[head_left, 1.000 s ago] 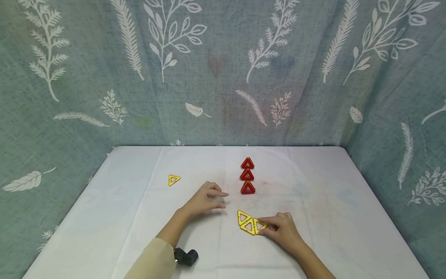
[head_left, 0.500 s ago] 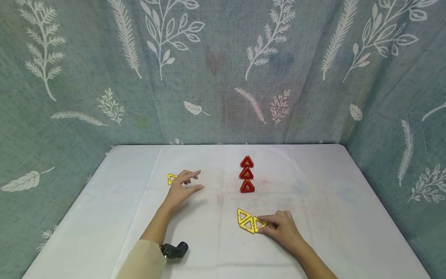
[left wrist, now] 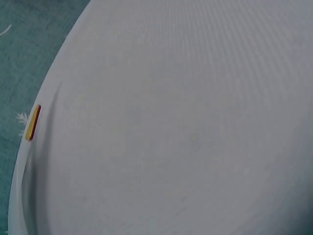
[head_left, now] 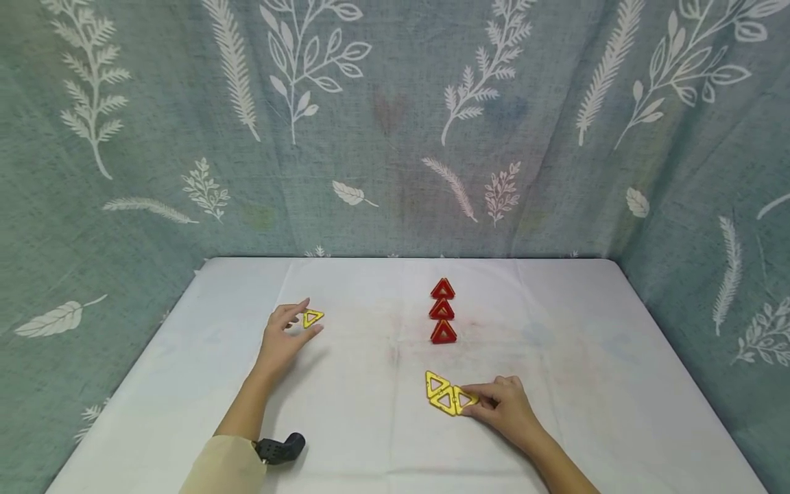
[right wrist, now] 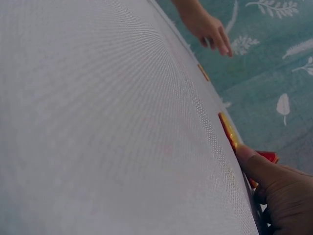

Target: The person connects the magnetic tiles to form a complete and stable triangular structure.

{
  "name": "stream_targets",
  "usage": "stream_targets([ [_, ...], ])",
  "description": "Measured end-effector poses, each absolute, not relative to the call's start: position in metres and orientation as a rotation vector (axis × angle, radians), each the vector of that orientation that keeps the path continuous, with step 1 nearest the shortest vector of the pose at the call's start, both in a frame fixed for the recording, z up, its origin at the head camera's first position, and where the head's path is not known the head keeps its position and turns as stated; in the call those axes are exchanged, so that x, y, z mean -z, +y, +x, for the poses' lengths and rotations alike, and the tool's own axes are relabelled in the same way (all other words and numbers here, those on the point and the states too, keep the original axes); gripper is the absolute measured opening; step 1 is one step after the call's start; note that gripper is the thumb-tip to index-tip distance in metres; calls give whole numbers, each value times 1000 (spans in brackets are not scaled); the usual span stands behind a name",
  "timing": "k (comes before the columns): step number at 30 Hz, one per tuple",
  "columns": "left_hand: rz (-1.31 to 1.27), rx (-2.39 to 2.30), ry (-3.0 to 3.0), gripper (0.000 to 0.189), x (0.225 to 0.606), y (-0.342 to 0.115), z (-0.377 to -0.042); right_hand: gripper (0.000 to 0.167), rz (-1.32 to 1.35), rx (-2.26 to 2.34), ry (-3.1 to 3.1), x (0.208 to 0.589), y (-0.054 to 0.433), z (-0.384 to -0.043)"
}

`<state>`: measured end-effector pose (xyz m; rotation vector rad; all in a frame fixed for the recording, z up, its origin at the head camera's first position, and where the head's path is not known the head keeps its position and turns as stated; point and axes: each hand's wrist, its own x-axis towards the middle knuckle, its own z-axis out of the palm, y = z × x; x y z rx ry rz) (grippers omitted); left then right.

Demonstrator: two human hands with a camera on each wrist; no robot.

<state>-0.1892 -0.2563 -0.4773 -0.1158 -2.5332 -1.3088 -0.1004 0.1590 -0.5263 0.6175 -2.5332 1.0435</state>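
Note:
My right hand [head_left: 509, 408] pinches the rightmost of three yellow triangular magnetic tiles [head_left: 443, 402], which lie edge to edge on the table; the right wrist view catches its thumb on the tile row [right wrist: 229, 131]. At the left, my left hand [head_left: 279, 343] hovers over a single yellow triangular tile [head_left: 313, 318], thumb and forefinger spread on either side of it. From the right wrist view, that left hand [right wrist: 208, 29] appears raised apart from the lone tile [right wrist: 203, 72]. No fingers show in the left wrist view, only a tile [left wrist: 33, 122] near the table edge.
Three red triangular pieces [head_left: 442, 310] stand in a line toward the back of the white-covered table [head_left: 586, 357]. A leaf-patterned curtain [head_left: 395, 137] encloses the back and sides. A black wrist camera [head_left: 280, 448] sits on the left wrist.
My left hand has moved left from the table's middle, past the lone yellow tile, to its left side. The right hand keeps its pinch on the joined tiles.

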Motion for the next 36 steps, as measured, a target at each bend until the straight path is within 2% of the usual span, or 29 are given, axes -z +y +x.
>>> stream_targets([
  [14, 363, 1349, -2541, 61, 500, -273, -205, 32, 647, -1040, -2501, 528, 160, -100],
  [23, 380, 896, -2771, 61, 499, -261, -212, 32, 635, -1013, -2500, 528, 158, -100],
  [36, 281, 857, -2836, 51, 502, -256, -223, 32, 644, -1019, -2493, 526, 158, -99],
])
